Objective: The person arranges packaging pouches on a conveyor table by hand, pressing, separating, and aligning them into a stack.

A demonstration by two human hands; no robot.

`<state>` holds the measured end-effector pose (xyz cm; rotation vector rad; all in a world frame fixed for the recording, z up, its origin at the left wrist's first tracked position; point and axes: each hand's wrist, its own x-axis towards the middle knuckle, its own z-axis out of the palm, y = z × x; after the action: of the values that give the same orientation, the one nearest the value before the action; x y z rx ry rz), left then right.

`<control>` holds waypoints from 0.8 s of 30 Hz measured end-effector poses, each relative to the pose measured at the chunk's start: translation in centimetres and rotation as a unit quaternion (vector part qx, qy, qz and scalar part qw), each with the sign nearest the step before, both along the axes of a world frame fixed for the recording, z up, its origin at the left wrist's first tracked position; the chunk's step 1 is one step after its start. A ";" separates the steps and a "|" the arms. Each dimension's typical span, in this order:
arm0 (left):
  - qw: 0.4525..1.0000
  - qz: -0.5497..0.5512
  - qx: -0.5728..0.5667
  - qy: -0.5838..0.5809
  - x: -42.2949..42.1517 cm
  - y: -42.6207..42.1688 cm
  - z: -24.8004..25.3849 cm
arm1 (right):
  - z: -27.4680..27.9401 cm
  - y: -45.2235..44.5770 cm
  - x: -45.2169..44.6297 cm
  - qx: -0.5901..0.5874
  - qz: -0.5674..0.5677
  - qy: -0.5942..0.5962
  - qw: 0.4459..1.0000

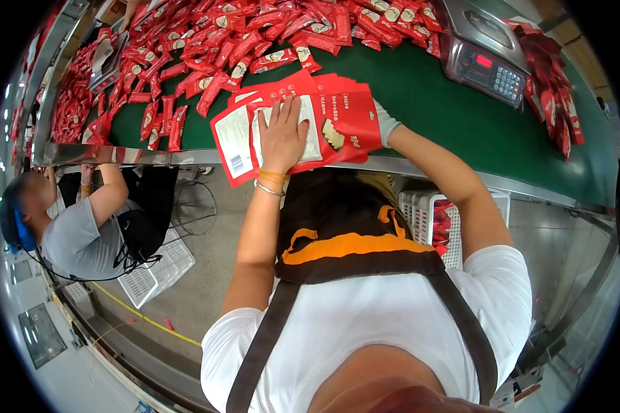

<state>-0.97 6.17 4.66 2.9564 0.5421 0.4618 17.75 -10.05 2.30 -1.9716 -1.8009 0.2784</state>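
Several flat red pouches (358, 113) with white label panels lie stacked at the near edge of the green table, in front of my body. My left hand (282, 138), bare and with an orange band and a bracelet at the wrist, rests flat on top of them with its fingers spread. At the right end of the pouches is my right hand (384, 124), in a pale glove; its fingers are largely hidden behind the pouches. Many small red packets (241, 41) are heaped just beyond the pouches.
A digital scale (489, 65) stands at the right, with more red packets (554, 103) beside it. A metal rim (420, 164) borders the green table (413, 89). White crates (424, 206) stand below it. A seated co-worker (83, 227) is at the left.
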 end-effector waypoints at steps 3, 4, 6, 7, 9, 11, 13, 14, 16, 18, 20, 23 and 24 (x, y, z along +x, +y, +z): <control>1.000 0.002 -0.005 -0.006 0.0 -0.1 -0.1 | 3.3 -2.9 0.5 -0.073 -0.075 0.016 0.994; 1.000 0.004 -0.006 -0.012 0.0 0.0 -0.2 | 4.2 -4.0 1.0 -0.117 -0.134 -0.021 0.984; 1.000 0.005 -0.013 -0.021 0.0 -0.1 -0.1 | 2.4 -7.5 3.8 0.003 -0.105 -0.007 0.994; 0.999 0.003 -0.016 -0.028 -0.1 0.0 -0.1 | 1.9 -8.8 5.2 0.028 -0.160 -0.025 0.986; 0.999 0.008 -0.019 -0.032 -0.1 0.1 -0.2 | 2.0 -10.0 7.5 0.044 -0.272 -0.068 0.959; 0.999 0.004 -0.021 -0.034 -0.1 0.0 -0.3 | 2.5 -9.8 9.1 0.001 -0.364 -0.091 0.927; 0.999 0.005 -0.028 -0.033 0.0 0.0 -0.1 | 2.4 -7.6 9.6 0.032 -0.352 -0.175 0.919; 0.999 0.007 -0.027 -0.037 0.0 0.0 0.1 | 2.6 -5.8 9.5 0.061 -0.340 -0.255 0.903; 0.999 0.004 -0.031 -0.038 -0.1 -0.1 0.2 | 4.0 -0.7 9.2 0.151 -0.285 -0.193 0.927; 0.999 0.002 -0.025 -0.043 -0.1 -0.1 0.1 | 4.3 4.9 9.5 0.127 -0.308 -0.079 0.940; 0.999 0.003 -0.028 -0.038 0.0 -0.1 0.3 | 2.8 10.6 12.0 0.130 -0.361 -0.024 0.923; 0.999 0.001 -0.025 -0.039 0.0 -0.1 0.4 | 3.5 15.2 13.5 0.051 -0.471 0.127 0.871; 0.999 0.002 -0.028 -0.034 0.0 -0.1 0.4 | 2.8 15.8 13.9 0.041 -0.487 0.153 0.859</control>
<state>-1.00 6.06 5.11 2.8751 0.5450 0.5377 31.69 5.74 5.13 -2.3256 -0.4670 0.1504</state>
